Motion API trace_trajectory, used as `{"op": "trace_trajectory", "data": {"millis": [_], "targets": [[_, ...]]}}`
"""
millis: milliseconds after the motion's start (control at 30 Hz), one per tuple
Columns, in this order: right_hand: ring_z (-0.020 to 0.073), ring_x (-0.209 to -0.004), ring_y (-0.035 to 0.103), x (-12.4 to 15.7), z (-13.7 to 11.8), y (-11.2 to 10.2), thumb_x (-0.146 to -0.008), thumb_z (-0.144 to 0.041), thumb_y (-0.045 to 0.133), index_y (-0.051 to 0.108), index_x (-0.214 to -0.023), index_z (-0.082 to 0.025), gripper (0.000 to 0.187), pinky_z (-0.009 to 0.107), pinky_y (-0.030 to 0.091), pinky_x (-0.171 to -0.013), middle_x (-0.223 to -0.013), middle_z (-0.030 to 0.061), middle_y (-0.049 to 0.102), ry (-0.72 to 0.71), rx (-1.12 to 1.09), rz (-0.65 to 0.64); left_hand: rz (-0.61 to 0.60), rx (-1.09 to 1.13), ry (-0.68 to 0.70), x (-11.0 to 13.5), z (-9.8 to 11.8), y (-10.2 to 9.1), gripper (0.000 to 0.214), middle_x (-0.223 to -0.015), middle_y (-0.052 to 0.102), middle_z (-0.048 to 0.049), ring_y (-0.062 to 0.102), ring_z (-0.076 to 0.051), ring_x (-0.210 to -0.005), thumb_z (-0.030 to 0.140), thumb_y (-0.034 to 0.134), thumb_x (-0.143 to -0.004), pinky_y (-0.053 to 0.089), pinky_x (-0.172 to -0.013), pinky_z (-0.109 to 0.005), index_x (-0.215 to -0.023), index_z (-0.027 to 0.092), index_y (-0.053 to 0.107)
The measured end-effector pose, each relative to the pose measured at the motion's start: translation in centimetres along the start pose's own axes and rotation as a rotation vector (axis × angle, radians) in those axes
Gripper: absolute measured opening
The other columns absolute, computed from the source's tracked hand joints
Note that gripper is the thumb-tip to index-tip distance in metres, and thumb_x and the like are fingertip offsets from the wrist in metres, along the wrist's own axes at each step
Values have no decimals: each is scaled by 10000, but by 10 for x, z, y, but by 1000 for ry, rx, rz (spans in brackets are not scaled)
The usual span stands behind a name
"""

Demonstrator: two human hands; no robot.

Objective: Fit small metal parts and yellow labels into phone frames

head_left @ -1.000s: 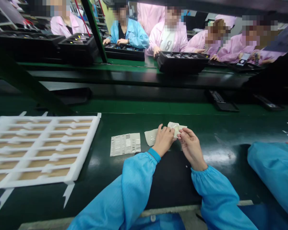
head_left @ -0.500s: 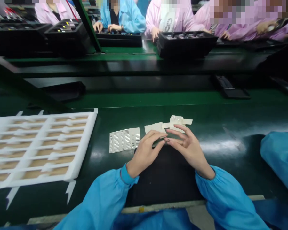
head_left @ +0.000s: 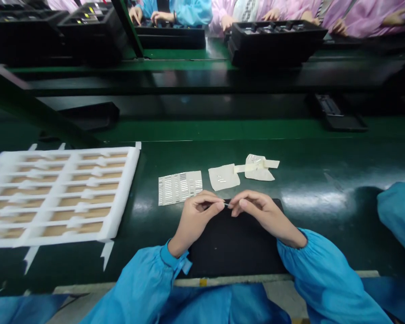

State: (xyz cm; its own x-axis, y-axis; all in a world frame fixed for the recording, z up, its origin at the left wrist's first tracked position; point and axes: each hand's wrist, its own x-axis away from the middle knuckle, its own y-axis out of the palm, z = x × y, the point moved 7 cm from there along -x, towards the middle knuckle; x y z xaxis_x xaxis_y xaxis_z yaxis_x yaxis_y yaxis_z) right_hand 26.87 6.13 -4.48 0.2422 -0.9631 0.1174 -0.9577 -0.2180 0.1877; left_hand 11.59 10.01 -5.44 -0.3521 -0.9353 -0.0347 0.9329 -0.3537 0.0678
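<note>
My left hand (head_left: 202, 215) and my right hand (head_left: 256, 209) meet over a black mat (head_left: 236, 252), each with its fingers closed in a pinch. Between the fingertips shows a small thin light strip (head_left: 226, 204), its kind too small to tell. The left fingers grip one end of it; the right fingertips are at the other end. Just beyond my left hand lies a sheet of narrow silvery strips (head_left: 179, 188). Behind both hands rest a cream backing paper (head_left: 223, 177) with a few strips and a second crumpled piece (head_left: 255, 167), joined by tape.
A white foam tray (head_left: 70, 193) with tan slots lies on the left of the green table. Across the bench stand black bins (head_left: 276, 42), with several people's hands and sleeves behind them. A blue sleeve (head_left: 400, 216) is at the right edge.
My fingers have closed from a looser, spread pose into a pinch, and a thin strip now shows between them. The view has tilted downward, showing less of the people opposite.
</note>
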Motion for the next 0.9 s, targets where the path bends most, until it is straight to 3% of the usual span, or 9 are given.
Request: {"op": "trace_trajectory", "data": {"millis": [133,333,667,900], "targets": [[143,-786,703,1,0,6,-904,-313,652,732,-974,-208,149,279,586,-767,-878,37,748,-6,54,-12,-38,69,-108,1,-6,2,71,-742,673,-9,646,-114,-697,243,755,-792,515,-656,-199,-745,190,757],[152,-795,715,1,3,5,-890,-325,667,741,-941,-208,147,280,584,-774,-849,36,759,0,82,31,-35,14,-124,1,-6,4,79,-746,661,-17,630,-116,-694,243,753,-786,497,-638,-200,-742,177,754],[149,-774,698,0,2,2,-913,-343,625,723,-876,-204,174,265,561,-747,-804,24,741,-16,205,44,-54,-92,-76,3,-5,4,73,-770,679,-20,629,-132,-719,250,731,-814,483,-661,-231,-772,198,760],[138,-751,657,1,-1,0,-909,-340,625,701,-843,-213,161,240,505,-701,-780,7,701,-95,422,181,1,-245,34,5,6,3,46,-778,695,-13,633,-139,-757,214,732,-823,510,-720,-246,-794,215,767]]}}
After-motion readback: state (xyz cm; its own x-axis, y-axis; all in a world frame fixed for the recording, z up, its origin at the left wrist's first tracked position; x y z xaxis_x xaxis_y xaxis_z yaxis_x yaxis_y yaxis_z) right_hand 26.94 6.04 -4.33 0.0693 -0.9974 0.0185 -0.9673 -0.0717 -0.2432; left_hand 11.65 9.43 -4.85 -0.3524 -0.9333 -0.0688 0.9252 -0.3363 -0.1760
